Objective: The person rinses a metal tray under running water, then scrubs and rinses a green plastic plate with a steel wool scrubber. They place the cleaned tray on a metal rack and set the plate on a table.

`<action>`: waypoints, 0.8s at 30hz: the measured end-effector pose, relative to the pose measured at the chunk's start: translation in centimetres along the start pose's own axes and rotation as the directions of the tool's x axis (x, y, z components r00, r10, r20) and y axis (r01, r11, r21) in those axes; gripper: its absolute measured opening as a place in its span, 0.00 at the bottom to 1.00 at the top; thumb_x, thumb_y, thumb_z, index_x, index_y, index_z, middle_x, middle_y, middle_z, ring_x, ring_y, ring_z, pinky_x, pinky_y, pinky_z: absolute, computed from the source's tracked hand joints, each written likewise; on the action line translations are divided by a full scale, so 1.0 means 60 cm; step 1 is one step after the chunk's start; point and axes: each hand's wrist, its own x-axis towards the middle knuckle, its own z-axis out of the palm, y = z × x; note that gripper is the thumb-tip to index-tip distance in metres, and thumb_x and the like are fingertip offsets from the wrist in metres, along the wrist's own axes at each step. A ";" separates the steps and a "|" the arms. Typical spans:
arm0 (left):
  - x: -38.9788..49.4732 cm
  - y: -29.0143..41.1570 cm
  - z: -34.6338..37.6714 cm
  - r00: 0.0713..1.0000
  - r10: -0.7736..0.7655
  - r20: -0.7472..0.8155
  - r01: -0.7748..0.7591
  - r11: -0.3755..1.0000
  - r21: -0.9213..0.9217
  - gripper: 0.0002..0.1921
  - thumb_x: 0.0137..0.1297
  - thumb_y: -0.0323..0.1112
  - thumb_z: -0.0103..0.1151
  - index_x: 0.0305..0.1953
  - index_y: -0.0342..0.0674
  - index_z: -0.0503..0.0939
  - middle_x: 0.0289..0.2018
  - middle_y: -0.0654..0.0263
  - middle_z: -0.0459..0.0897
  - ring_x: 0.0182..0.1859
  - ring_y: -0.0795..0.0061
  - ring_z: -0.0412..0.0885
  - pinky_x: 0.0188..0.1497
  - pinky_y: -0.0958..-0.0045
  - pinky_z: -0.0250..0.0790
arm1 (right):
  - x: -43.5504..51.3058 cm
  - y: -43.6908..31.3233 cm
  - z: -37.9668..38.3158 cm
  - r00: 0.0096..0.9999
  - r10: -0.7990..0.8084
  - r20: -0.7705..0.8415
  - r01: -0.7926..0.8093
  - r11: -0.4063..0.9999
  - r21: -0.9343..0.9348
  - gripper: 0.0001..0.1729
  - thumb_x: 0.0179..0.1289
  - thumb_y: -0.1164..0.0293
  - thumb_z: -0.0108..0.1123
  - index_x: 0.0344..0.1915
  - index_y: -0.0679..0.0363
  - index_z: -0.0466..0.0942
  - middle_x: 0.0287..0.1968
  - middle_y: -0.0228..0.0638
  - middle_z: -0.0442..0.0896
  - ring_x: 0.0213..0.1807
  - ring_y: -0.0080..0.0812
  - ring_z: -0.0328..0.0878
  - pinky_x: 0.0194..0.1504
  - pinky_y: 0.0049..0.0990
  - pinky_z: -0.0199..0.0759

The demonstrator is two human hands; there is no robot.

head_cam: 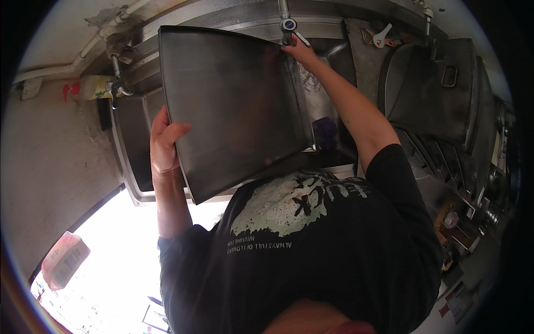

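A large flat metal panel with turned edges (233, 100) is tilted over a stainless steel sink (344, 92). My left hand (167, 140) grips its left edge, thumb on the broad face. My right hand (298, 52) is up at the faucet (288, 27), beside the panel's top right corner; its fingers are partly hidden behind the faucet lever, and whether they also touch the panel is unclear. Water shows in the basin behind the panel's right edge, with a purple cloth or scrubber (325, 127) lower down.
On the left are a second faucet (116, 88), a yellowish bottle (96, 87) and another basin (132, 137). A white spoon (381, 36) lies on the ledge at the right. Farther right stands a large metal cover with a handle (434, 87). A wall (58, 146) borders the left side.
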 end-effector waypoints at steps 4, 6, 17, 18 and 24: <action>0.001 -0.003 -0.006 1.000 0.021 -0.015 -0.020 0.996 0.090 0.21 0.46 0.23 0.47 0.46 0.29 0.70 0.38 0.59 0.78 0.39 0.73 0.76 0.44 0.77 0.66 | 0.011 0.014 0.013 0.993 0.118 0.002 -0.118 0.993 0.012 0.18 0.47 0.74 0.63 0.40 0.60 0.70 0.36 0.30 0.74 0.38 0.22 0.69 0.41 0.23 0.63; 0.004 -0.006 -0.013 0.999 0.026 -0.043 -0.021 0.994 0.111 0.20 0.46 0.23 0.48 0.46 0.30 0.71 0.37 0.60 0.78 0.39 0.73 0.76 0.44 0.77 0.66 | 0.002 0.001 0.019 0.945 0.326 0.011 -0.326 0.945 -0.032 0.24 0.51 0.75 0.58 0.51 0.60 0.69 0.47 0.31 0.75 0.49 0.24 0.69 0.51 0.23 0.61; 0.025 -0.081 -0.096 0.988 -0.118 -0.097 0.118 0.993 -0.005 0.17 0.49 0.24 0.47 0.44 0.31 0.72 0.35 0.61 0.78 0.39 0.73 0.75 0.43 0.77 0.67 | -0.150 -0.068 -0.036 0.762 0.564 0.319 -0.612 0.788 0.068 0.19 0.54 0.72 0.53 0.48 0.59 0.72 0.36 0.31 0.78 0.37 0.24 0.75 0.38 0.26 0.71; 0.027 -0.096 -0.101 0.986 -0.146 -0.085 0.143 0.989 -0.040 0.17 0.50 0.24 0.47 0.44 0.31 0.72 0.35 0.61 0.78 0.39 0.74 0.75 0.43 0.77 0.67 | -0.153 -0.067 -0.047 0.778 0.543 0.317 -0.582 0.812 0.036 0.19 0.54 0.71 0.54 0.48 0.58 0.72 0.35 0.30 0.78 0.35 0.24 0.76 0.38 0.26 0.71; 0.044 -0.195 -0.130 0.982 -0.171 -0.083 0.170 0.985 -0.013 0.14 0.59 0.30 0.49 0.45 0.32 0.72 0.37 0.63 0.78 0.38 0.76 0.76 0.42 0.76 0.68 | -0.138 -0.105 -0.102 0.887 0.437 0.149 -0.422 0.899 -0.122 0.17 0.54 0.69 0.55 0.45 0.61 0.75 0.34 0.27 0.77 0.34 0.19 0.72 0.35 0.21 0.67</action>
